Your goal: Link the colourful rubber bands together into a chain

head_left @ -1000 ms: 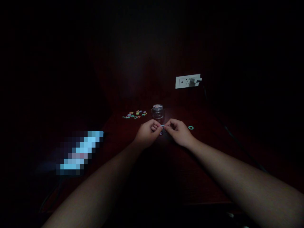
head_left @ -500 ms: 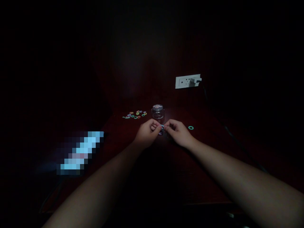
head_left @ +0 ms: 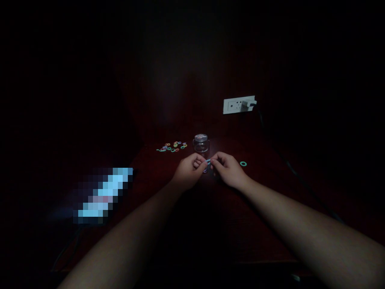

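Observation:
Between my two hands, close together over the table, is a small light blue hair tie (head_left: 208,161). My left hand (head_left: 189,171) pinches one end with thumb and fingers, and my right hand (head_left: 227,169) pinches the other. Just below the fingertips lies a small purplish ring (head_left: 205,170), partly hidden by my left hand. A clear lidded jar (head_left: 201,143) stands upright right behind the hands. To the right of my right hand, a green ring (head_left: 243,163) rests flat on the table.
Several coloured rings (head_left: 173,147) lie scattered left of the jar. A glowing, pixelated screen (head_left: 104,196) is at the left. On the back wall, a white socket panel (head_left: 239,104) holds a plug with a dark cable. The reddish table (head_left: 255,224) is dimly lit.
The light blue hair tie now shows as two strands between the fingertips, which are slightly farther apart. The whole view has shifted a little.

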